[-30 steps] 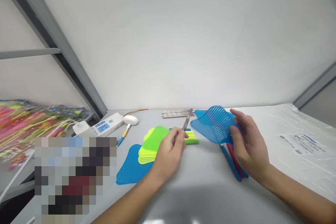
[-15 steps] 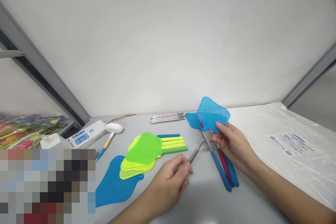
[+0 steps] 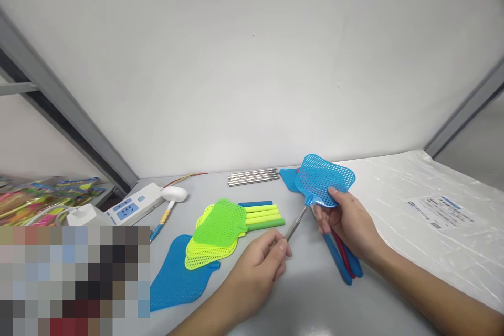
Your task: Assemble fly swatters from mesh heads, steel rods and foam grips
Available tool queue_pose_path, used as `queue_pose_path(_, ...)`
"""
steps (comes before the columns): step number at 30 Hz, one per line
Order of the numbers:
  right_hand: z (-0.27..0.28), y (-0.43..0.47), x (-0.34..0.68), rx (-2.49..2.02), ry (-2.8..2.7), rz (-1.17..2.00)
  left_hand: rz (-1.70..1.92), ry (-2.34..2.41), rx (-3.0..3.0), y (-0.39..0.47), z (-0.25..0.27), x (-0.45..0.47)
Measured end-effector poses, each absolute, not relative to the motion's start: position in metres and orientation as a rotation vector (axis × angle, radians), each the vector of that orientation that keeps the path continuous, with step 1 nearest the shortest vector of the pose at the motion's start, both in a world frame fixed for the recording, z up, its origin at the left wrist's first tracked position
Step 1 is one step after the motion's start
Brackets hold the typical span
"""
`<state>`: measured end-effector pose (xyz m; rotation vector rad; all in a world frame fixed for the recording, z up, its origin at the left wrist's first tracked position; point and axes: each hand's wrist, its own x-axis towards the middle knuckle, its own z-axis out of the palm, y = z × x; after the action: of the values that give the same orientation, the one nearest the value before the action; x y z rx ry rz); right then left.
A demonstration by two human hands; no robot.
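Note:
Between thumb and fingers, my right hand (image 3: 346,220) grips a blue fly swatter head (image 3: 325,176) by its lower right edge. My left hand (image 3: 263,265) is closed round a metal telescopic rod (image 3: 293,227), whose thin tip meets the neck of that head. Whether the tip is inside the socket I cannot tell. Below my right hand lie fly swatters with blue handles (image 3: 339,260) and a red handle (image 3: 346,254), their upper parts mostly covered. To the left of my left hand, green and yellow swatter heads (image 3: 220,223) overlap a loose blue head (image 3: 183,278).
Several metal rods (image 3: 253,177) lie by the wall. Yellow, green and blue handle grips (image 3: 263,216) sit beside the green head. A white power strip (image 3: 136,203) and a white plug (image 3: 174,194) are at left. Labelled white plastic sheeting (image 3: 444,215) covers the right side.
The blue head has come down and turned, so its neck now meets the rod tip. Before, the tip was apart from it. My left hand has hardly moved.

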<state>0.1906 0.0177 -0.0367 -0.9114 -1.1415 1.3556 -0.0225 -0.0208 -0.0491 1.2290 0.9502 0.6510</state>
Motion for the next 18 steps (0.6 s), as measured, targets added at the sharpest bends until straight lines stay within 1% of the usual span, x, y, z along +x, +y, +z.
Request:
queue_pose_path(8, -0.034, 0.017, 0.188, -1.030, -1.218, 1.246, 0.631, 0.935, 1.224, -0.020, -0.051, -0.025)
queue_pose_path(18, -0.034, 0.019, 0.191, -1.156, -1.318, 1.171, 0.643, 0.892, 1.077, -0.016, -0.062, -0.026)
